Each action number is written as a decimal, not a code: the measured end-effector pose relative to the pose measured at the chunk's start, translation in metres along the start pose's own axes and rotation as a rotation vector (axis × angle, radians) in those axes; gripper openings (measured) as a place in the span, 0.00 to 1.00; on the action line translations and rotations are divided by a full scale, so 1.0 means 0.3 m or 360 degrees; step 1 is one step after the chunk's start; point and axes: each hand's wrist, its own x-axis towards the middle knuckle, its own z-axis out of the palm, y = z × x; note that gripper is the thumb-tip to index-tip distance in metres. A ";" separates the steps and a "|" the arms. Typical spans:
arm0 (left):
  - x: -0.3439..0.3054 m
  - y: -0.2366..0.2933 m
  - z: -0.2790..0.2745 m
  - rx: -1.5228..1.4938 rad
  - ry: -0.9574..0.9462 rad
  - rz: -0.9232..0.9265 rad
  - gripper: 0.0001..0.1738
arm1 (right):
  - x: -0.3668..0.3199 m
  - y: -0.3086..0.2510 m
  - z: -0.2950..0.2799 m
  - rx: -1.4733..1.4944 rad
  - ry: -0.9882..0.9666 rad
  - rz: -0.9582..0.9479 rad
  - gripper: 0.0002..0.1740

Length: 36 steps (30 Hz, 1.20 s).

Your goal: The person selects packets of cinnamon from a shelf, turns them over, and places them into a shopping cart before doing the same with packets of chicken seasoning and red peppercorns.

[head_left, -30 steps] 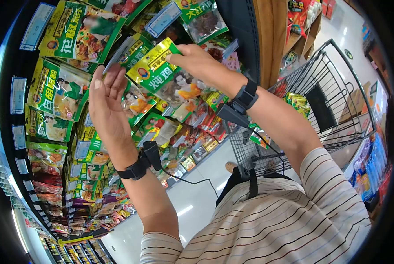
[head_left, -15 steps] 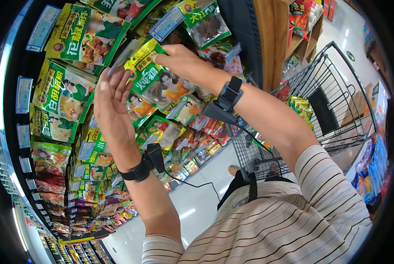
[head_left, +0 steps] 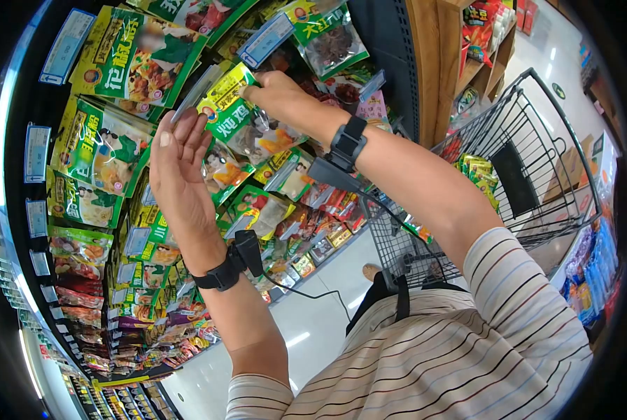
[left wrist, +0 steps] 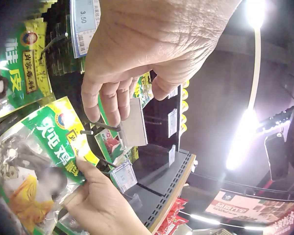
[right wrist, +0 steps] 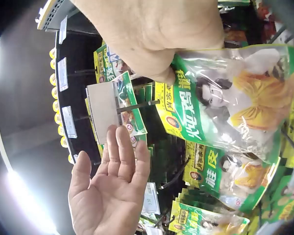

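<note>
My right hand (head_left: pixel 278 96) pinches a green-and-yellow packet of stewed-chicken seasoning (head_left: pixel 238 120) by its top edge, thumb on the printed front. In the right wrist view the packet (right wrist: pixel 235 98) has a clear window and a figure in orange. The palm of my left hand (head_left: pixel 182 171) is turned up, its fingers nearly straight. Those fingers touch the edge of a flipped-up price tag holder (right wrist: pixel 104 110) at the front of a display hook. The bare end of a hook rod (right wrist: pixel 139 106) shows beside it, close to the packet's top.
Hanging seasoning packets (head_left: pixel 135 56) crowd the rack on the left and below, with price tags (head_left: pixel 68 45) jutting out. A wire shopping cart (head_left: pixel 516 161) holding several packets stands at the right. A wooden shelf side (head_left: pixel 432 77) rises beyond my right hand.
My right hand has carried the packet leftward, closer to my left hand and the hook, and the packet has tilted. My left hand stays almost in place against the tag holder.
</note>
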 end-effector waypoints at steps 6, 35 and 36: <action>-0.006 -0.036 -0.019 0.0119 0.0046 -0.0017 0.31 | 0.064 0.084 0.047 -0.0064 0.0102 -0.0243 0.21; -0.840 -0.807 0.477 0.0474 -0.1249 -0.1471 0.26 | -1.230 0.490 -0.908 -0.0060 -0.0089 0.1358 0.16; -0.834 -0.824 0.524 0.0434 -0.1254 -0.1480 0.26 | -1.244 0.471 -0.930 -0.0090 -0.0043 0.1375 0.16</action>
